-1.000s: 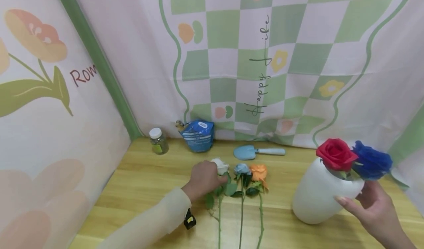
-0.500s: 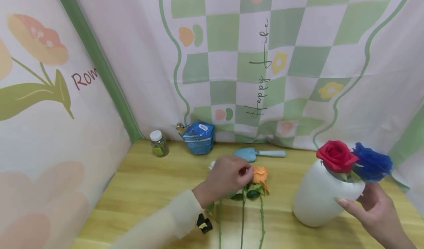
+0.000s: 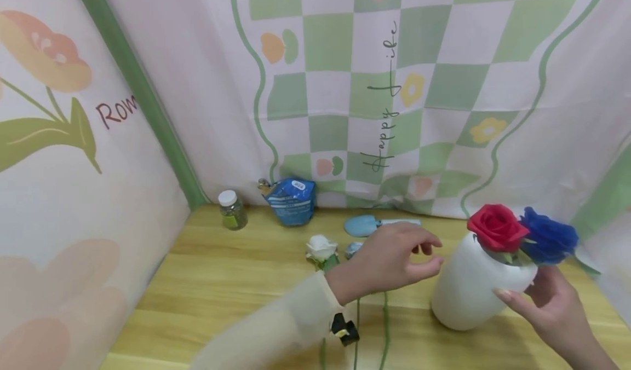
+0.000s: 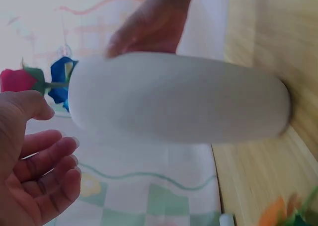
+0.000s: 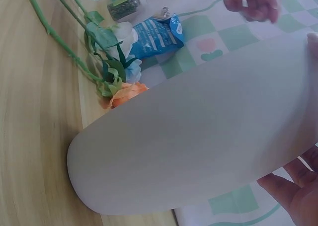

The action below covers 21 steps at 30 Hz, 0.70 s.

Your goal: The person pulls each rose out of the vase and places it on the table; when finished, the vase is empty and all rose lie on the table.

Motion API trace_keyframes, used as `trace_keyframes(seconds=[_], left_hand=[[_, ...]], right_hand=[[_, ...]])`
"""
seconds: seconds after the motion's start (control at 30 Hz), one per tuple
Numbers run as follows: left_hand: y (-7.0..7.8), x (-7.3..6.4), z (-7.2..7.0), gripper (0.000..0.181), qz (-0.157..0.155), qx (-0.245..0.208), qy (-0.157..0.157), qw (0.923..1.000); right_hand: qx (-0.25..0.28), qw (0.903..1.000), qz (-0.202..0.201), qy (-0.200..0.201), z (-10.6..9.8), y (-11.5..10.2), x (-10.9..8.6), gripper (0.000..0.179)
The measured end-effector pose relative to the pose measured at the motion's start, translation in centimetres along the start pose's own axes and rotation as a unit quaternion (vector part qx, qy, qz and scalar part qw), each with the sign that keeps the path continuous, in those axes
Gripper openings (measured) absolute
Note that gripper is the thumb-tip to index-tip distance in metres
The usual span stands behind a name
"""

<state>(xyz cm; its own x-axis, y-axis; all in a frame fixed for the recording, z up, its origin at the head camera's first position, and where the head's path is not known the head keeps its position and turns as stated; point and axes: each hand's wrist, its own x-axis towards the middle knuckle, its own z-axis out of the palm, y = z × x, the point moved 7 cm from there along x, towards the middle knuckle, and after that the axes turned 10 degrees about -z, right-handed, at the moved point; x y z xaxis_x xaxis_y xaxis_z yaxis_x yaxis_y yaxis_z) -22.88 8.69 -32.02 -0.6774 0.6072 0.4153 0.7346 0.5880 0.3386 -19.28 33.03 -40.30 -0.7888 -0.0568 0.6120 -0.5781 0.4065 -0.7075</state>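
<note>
A white vase (image 3: pixel 470 290) stands on the table at the right, bearing a red rose (image 3: pixel 497 227) and a dark blue rose (image 3: pixel 549 237). My right hand (image 3: pixel 554 301) grips its upper side, thumb in front. Just left of the vase, my left hand (image 3: pixel 389 258) hovers with loosely bent fingers and nothing in them. Beneath that hand lie several single-stemmed roses: a white rose (image 3: pixel 321 248), a light blue rose (image 3: pixel 353 249) mostly covered, and an orange rose (image 5: pixel 126 93) hidden from the head view but visible in the right wrist view.
Along the back of the wooden table (image 3: pixel 222 282) are a small white-capped jar (image 3: pixel 233 210), a blue bag (image 3: pixel 291 201) and a light blue trowel (image 3: pixel 362 225), its handle partly behind my left hand. A checkered cloth (image 3: pixel 374 102) hangs behind them.
My left hand has moved right, from the white rose across the light blue and orange ones to beside the vase. My right hand keeps its hold on the vase.
</note>
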Motion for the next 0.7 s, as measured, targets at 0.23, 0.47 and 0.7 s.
trace_keyframes(seconds=[0.23, 0.47, 0.7], left_hand=[[1.8, 1.7, 0.0, 0.025, 0.022, -0.046, 0.038, 0.9979], [2.4, 3.0, 0.5, 0.022, -0.005, -0.055, 0.061, 0.9966], [2.6, 4.2, 1.3, 0.026, -0.054, -0.085, 0.023, 0.9946]], right_hand=[[0.111, 0.9935, -0.016, 0.018, 0.2, -0.3, 0.1, 0.086], [0.147, 0.9885, -0.029, 0.021, 0.6, -0.6, 0.3, 0.085], [0.152, 0.9876, -0.034, 0.02, 0.4, -0.8, 0.1, 0.086]])
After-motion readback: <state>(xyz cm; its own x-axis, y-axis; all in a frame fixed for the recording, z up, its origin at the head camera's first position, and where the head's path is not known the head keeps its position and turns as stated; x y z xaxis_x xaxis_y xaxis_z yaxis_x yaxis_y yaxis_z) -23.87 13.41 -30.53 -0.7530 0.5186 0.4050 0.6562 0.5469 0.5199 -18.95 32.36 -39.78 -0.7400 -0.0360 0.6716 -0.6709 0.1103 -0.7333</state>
